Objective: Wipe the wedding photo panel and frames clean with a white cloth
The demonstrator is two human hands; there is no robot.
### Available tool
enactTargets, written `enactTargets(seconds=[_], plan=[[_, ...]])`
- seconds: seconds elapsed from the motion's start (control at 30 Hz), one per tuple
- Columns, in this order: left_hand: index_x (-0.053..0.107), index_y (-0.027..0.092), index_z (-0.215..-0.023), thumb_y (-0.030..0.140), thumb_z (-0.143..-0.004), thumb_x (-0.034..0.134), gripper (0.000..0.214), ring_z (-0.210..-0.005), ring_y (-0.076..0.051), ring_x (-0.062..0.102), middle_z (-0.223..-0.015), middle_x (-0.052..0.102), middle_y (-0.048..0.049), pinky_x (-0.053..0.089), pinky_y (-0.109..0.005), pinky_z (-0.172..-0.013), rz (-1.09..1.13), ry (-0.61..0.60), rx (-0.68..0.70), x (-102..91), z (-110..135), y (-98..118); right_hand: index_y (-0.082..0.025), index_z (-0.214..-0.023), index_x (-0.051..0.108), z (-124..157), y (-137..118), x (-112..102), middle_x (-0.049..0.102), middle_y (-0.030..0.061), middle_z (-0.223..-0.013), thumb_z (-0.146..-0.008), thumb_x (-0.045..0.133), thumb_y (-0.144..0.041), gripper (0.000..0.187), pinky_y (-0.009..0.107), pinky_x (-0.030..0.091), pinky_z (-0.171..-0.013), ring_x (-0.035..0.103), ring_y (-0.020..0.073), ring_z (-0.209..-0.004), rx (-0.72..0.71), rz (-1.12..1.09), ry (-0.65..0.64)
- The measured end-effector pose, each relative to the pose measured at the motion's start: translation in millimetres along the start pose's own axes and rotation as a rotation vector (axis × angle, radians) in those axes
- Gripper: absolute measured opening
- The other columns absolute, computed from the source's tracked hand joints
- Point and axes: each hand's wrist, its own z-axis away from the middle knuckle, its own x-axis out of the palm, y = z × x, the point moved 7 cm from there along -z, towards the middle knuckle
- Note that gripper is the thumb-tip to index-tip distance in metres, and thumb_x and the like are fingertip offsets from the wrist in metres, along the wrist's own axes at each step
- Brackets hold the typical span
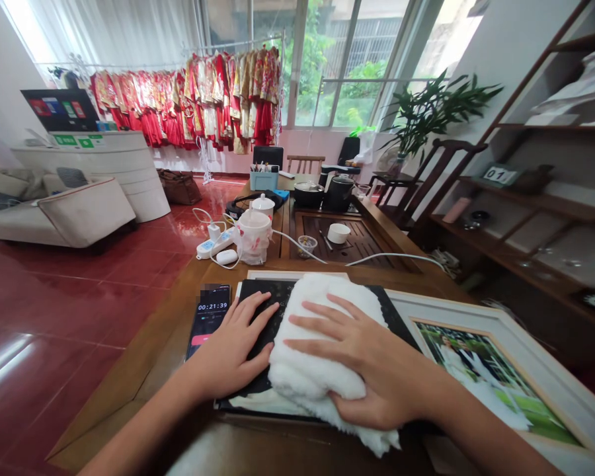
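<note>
A folded, fluffy white cloth point(317, 370) lies on a dark flat picture panel point(262, 289) at the near side of the wooden table. My right hand point(361, 357) is spread over the cloth, its thumb hooked at the near edge, pressing it onto the panel. On the panel's left part, my left hand point(233, 344) rests palm down with its fingers apart, holding nothing. Cloth and hands hide much of the panel. A phone point(208, 314) showing a running timer lies just left of my left hand. To the right is a framed wedding photo point(480, 377), white-bordered.
Beyond the panel stand a patterned cup point(254, 238), a power strip point(213, 243) and a tea tray point(371, 244) with a small white bowl point(338, 233). A white cable point(391, 256) crosses the table. Wooden shelves point(525, 198) rise at right; red garments point(228, 99) hang behind.
</note>
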Motion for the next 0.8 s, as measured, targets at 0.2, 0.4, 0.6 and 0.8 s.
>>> enactTargets(seconds=[0.2,0.4,0.6,0.8], plan=[[0.033,0.022,-0.148,0.031,-0.096,0.046,0.055,-0.145,-0.029,0.021,-0.157,0.027,-0.0109,0.022,-0.054,-0.118,-0.002,0.012,0.009,1.1,2.1,-0.3,-0.037,-0.143,0.040,3.1,16.9,-1.5,0.037,0.0006,-0.154,-0.069,0.060,-0.031,0.077,0.060,0.013,-0.114,0.032,0.0300,-0.141,0.032,0.021,0.041],[0.031,0.021,-0.149,0.031,-0.096,0.045,0.056,-0.146,-0.027,0.020,-0.158,0.025,-0.0103,0.022,-0.053,-0.118,-0.018,0.011,0.010,3.5,5.1,-1.8,-0.035,-0.144,0.040,9.4,38.0,-4.2,0.038,0.0005,-0.153,-0.072,0.058,-0.030,0.074,0.059,0.015,-0.114,0.031,0.0290,-0.141,0.098,0.076,0.094],[0.032,0.021,-0.149,0.031,-0.096,0.046,0.056,-0.146,-0.028,0.019,-0.158,0.025,-0.0110,0.021,-0.054,-0.119,-0.009,0.001,0.008,2.1,0.2,-1.5,-0.038,-0.142,0.042,1.7,4.6,-1.0,0.037,0.0006,-0.153,-0.067,0.061,-0.031,0.078,0.060,0.009,-0.115,0.031,0.0310,-0.141,0.014,-0.001,0.010],[0.032,0.021,-0.149,0.029,-0.095,0.046,0.056,-0.146,-0.029,0.020,-0.157,0.025,-0.0119,0.020,-0.054,-0.119,-0.005,0.003,0.008,1.5,-0.5,-1.9,-0.039,-0.141,0.042,-0.2,-6.2,0.2,0.036,0.0004,-0.154,-0.062,0.064,-0.029,0.083,0.059,0.008,-0.115,0.032,0.0304,-0.140,-0.015,-0.042,-0.024]])
